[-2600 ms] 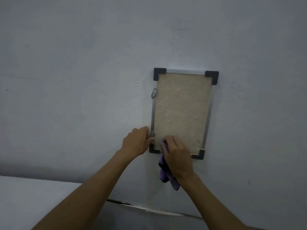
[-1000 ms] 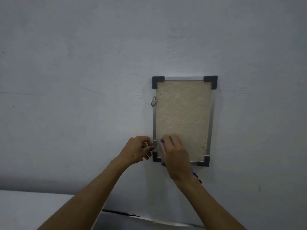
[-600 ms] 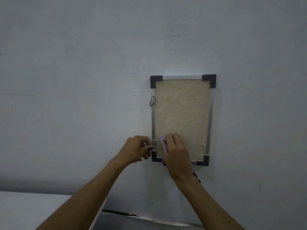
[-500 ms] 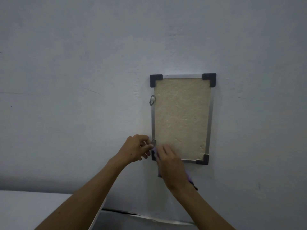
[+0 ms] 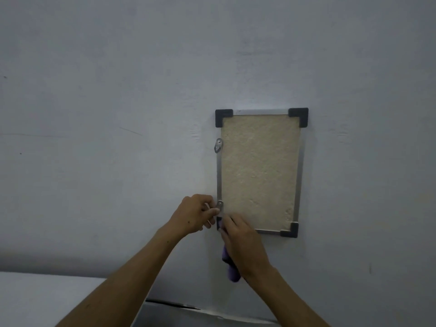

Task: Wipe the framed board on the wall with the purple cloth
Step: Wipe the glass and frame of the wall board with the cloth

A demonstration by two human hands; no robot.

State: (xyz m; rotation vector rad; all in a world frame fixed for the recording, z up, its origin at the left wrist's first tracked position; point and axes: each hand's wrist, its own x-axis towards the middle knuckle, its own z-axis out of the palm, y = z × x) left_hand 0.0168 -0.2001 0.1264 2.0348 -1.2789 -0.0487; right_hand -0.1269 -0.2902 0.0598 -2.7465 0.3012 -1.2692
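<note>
Both forearms come up from bottom of view to the board's lower-left corner. R hand [image 5: 244, 239] lies flat-ish over that corner, fingers curled round the cloth [image 5: 230, 267] and pressing it to the frame; purple tail hangs below the hand, under the board's bottom edge. L hand [image 5: 195, 215] just left of the board, fingertips pinched at the lower clip [image 5: 220, 205] on the left rail, prob steadying it. Can't tell if it grips the clip or just rests on it.

Board [image 5: 258, 171] on wall [image 5: 118, 114]: portrait, long axis vertical, beige textured panel, thin metal rails, dark corner caps. Second clip [image 5: 219, 145] higher up the left rail. Board runs up and right from both hands; only the bottom-left corner is covered.

Key relation: nearly all the unwiped area lies above and right of R hand, so next stroke most likely goes up along the long axis or right along the bottom rail. R hand has the cloth and is on the board; L only braces.

Pale ledge [image 5: 47, 298] lower left, below the board. No brand, label or text readable anywhere.
</note>
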